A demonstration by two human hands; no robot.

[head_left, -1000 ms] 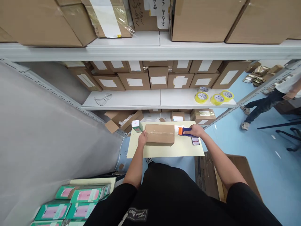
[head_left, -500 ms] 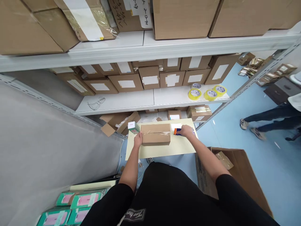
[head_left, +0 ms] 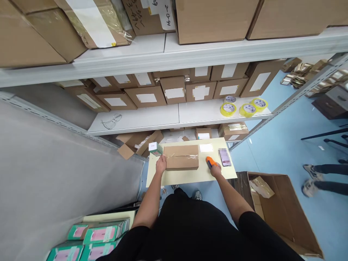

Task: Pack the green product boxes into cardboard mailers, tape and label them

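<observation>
A taped cardboard box (head_left: 181, 162) lies flat on the pale yellow tabletop (head_left: 174, 177), clear tape running along its middle seam. My left hand (head_left: 161, 164) grips the box's left end, its fingers closed at the edge. To the right of the box, my right hand (head_left: 216, 170) is wrapped round an orange and blue tape dispenser (head_left: 210, 161), low over the tabletop. Part of the dispenser is hidden by the hand. A small green and white box (head_left: 155, 148) stands by the left corner. Behind the dispenser lies a white label sheet (head_left: 206, 148), and a phone (head_left: 224, 157) rests to the right.
Yellow tape rolls (head_left: 227, 109) sit on the middle shelf (head_left: 152, 119), with glasses (head_left: 111, 121) at its left. An open carton (head_left: 285, 210) stands on the floor at right. An open box (head_left: 136, 141) is behind the table's left end. Another person's legs (head_left: 326, 177) are at far right.
My right hand has drawn the tape dispenser towards me and turned it, uncovering the label sheet and phone. The left hand stays on the box. The other person's legs have shifted.
</observation>
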